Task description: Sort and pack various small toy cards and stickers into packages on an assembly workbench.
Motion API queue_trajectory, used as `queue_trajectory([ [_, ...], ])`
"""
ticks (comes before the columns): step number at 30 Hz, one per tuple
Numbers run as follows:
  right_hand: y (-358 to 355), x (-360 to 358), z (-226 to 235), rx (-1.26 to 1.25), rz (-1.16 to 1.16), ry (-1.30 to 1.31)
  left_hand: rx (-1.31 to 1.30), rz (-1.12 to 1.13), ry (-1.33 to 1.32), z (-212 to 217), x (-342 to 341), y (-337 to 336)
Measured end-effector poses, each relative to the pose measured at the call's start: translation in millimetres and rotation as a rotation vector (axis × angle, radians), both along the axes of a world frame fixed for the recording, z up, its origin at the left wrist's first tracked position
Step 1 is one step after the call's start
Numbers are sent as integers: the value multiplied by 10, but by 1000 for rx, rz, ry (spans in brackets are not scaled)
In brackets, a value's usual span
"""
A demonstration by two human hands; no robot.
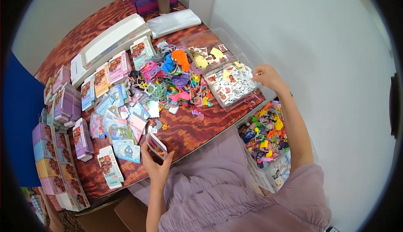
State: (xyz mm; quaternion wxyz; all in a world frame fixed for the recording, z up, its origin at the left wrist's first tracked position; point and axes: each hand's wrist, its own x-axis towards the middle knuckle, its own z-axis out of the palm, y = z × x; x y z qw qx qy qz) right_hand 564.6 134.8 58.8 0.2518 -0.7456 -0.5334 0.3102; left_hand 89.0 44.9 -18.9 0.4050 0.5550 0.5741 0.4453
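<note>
My left hand [155, 169] is closed around a small open carton [156, 144], tilted above the table's near edge, with something colourful visible inside. My right hand [269, 77] has its fingers pinched together at the right rim of a clear plastic bin [219, 97]. Whatever those fingers hold, if anything, is too small to make out. Small white printed pieces [235, 83] fill the bin's near compartment. More printed pieces and yellow slips [216, 53] lie in the far one. Left of the bin spreads a pile of colourful small trinkets and bands [178, 79].
Printed cards [126, 150] and several flat cartons [111, 167] lie on the left. Stacked cartons [50, 158] line the table's left edge. A tub of trinkets [264, 133] stands by my right side. Behind are a white tray [111, 39] and plastic bags [174, 23]. Another person's arm [51, 211] shows lower left.
</note>
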Motion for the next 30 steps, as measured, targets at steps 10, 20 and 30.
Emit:
queue_trajectory([
  [10, 117, -162, -232, -139, 114, -816, 13, -5, -6, 15, 11, 2],
  [20, -5, -300, 44, 94, -9, 29, 91, -25, 19, 1, 9, 11],
  [30, 37, -377, 88, -47, -63, 450, 115, -37, 49, -16, -4, 14],
])
